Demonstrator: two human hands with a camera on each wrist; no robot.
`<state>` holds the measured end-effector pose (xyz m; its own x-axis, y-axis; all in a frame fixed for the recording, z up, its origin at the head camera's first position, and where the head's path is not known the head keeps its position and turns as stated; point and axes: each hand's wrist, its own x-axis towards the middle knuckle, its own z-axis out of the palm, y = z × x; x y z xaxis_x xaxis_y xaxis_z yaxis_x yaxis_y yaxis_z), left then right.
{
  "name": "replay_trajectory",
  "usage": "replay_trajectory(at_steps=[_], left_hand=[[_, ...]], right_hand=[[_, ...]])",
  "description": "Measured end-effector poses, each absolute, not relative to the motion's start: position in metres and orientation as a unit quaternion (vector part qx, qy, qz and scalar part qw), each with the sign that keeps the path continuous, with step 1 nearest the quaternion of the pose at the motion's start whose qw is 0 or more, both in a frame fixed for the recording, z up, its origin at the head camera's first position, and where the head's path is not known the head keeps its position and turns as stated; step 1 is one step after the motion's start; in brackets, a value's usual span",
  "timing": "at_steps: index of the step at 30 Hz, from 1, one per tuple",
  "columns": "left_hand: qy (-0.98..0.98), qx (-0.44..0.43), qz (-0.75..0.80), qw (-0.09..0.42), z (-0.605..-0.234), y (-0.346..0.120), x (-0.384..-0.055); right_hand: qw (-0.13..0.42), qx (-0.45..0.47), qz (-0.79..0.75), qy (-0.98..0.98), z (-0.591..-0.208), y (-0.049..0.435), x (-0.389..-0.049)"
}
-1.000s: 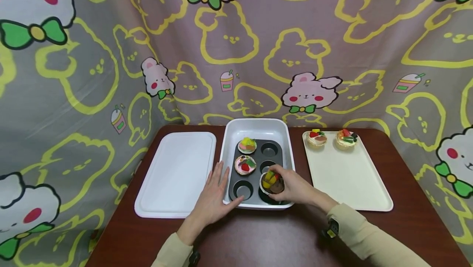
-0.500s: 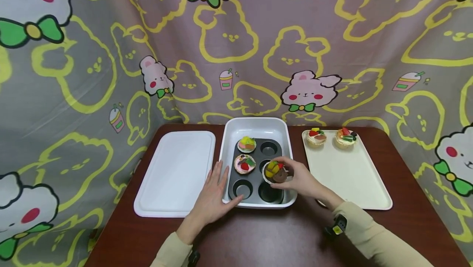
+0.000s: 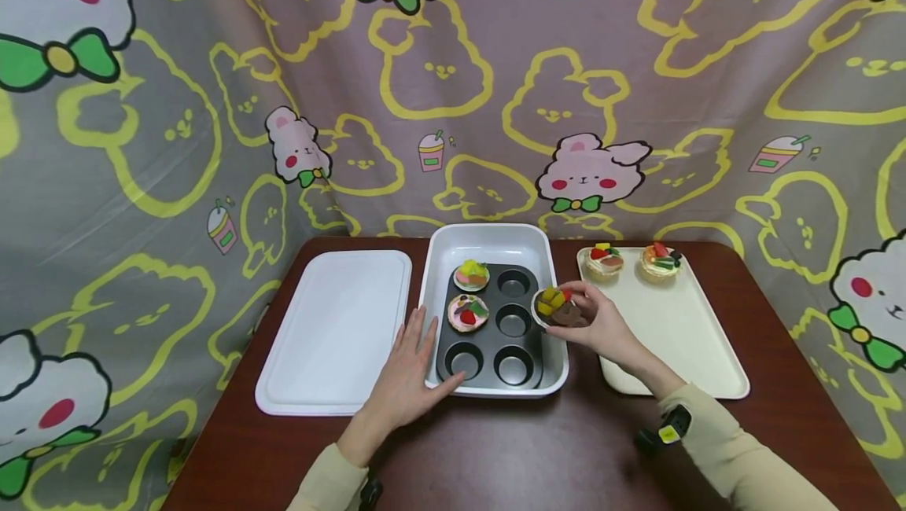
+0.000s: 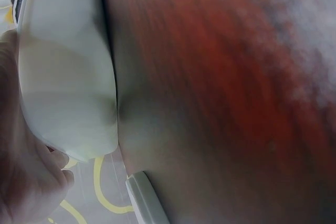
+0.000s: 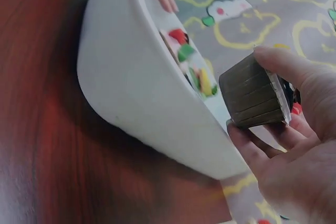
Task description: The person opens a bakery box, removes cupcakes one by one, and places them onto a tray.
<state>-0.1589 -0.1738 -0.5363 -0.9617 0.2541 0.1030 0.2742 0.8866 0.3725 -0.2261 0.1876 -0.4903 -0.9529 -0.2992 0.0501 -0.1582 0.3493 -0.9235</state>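
Observation:
My right hand [image 3: 607,332] holds a chocolate fruit tart [image 3: 554,308] between thumb and fingers, over the right rim of a white basin [image 3: 488,239]. In the right wrist view the tart's brown ridged side [image 5: 248,94] shows, tipped sideways. A dark muffin tin [image 3: 490,342] lies in the basin. Its left column bears a yellow-topped tart [image 3: 471,275] at the back and a pink tart [image 3: 468,313] in the middle; the other cups are bare. My left hand [image 3: 405,381] rests on the basin's front left rim with its fingers spread.
On the right lies a cream tray [image 3: 672,346], with a tart [image 3: 603,262] and another fruit tart [image 3: 660,263] along its back edge. A white tray [image 3: 336,330] lies left of the basin. A patterned curtain [image 3: 488,86] hangs behind the brown table [image 3: 481,456].
My right hand has lifted the chocolate tart out of the tin's front right cup and moved it right and back, to the basin's right rim. My left hand has stayed in place.

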Motion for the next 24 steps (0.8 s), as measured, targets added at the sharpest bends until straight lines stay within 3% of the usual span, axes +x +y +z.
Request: replay_trajectory(at_steps=[24], left_hand=[[-0.97, -0.139, -0.197, 0.026, -0.536, -0.173, -0.159]], right_hand=[[-0.021, -0.021, -0.599, 0.8, -0.509, 0.287, -0.241]])
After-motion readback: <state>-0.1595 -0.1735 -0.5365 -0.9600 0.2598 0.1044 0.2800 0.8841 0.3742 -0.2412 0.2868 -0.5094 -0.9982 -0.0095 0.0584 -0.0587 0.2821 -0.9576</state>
